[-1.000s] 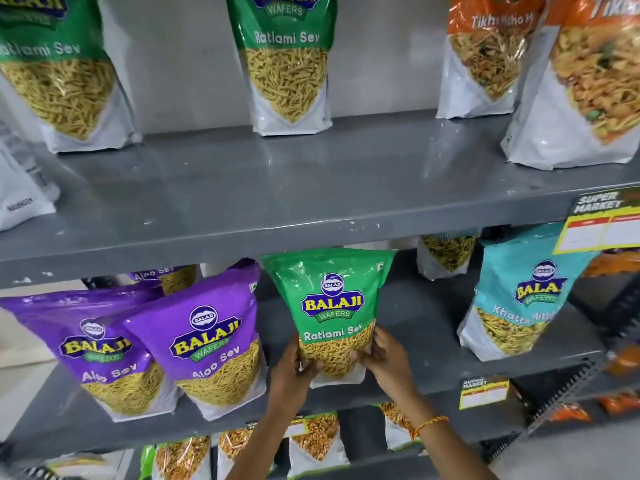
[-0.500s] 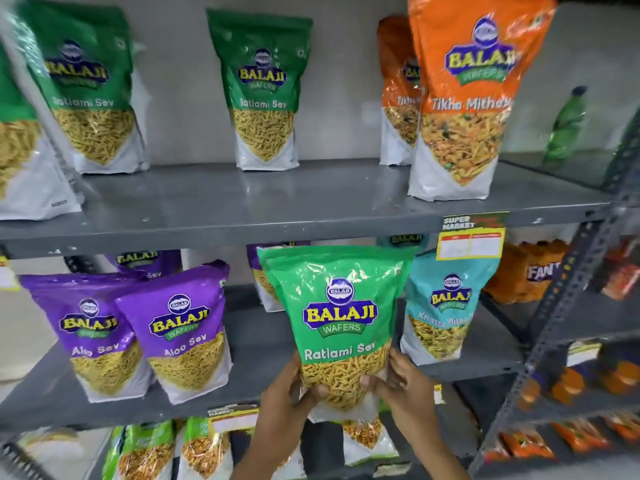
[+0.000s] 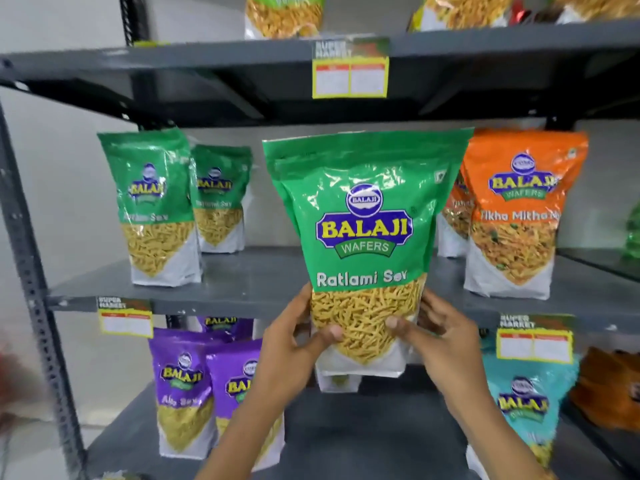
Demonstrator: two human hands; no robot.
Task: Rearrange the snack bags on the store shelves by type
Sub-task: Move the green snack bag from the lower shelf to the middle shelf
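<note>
A green Ratlami Sev bag [image 3: 363,216] is held upright in front of the middle shelf [image 3: 263,282]. My left hand [image 3: 294,344] grips its lower left side and my right hand [image 3: 440,337] grips its lower right side, thumbs on the clear window. Two more green Ratlami Sev bags [image 3: 156,209] stand at the left of that shelf. Orange Tikha Mitha bags [image 3: 519,216] stand at its right. On the shelf below are purple Aloo Sev bags [image 3: 183,393] at the left and a teal bag [image 3: 526,403] at the right.
A higher shelf [image 3: 207,57] carries more bags, cut off at the top. Yellow price tags [image 3: 349,77] hang on the shelf edges. A perforated grey upright [image 3: 31,271] runs down the left side. Orange packs [image 3: 609,393] sit at the far right.
Both hands have lifted the green Ratlami Sev bag from the lower shelf up to the level of the middle shelf. The view has tilted upward and drawn back.
</note>
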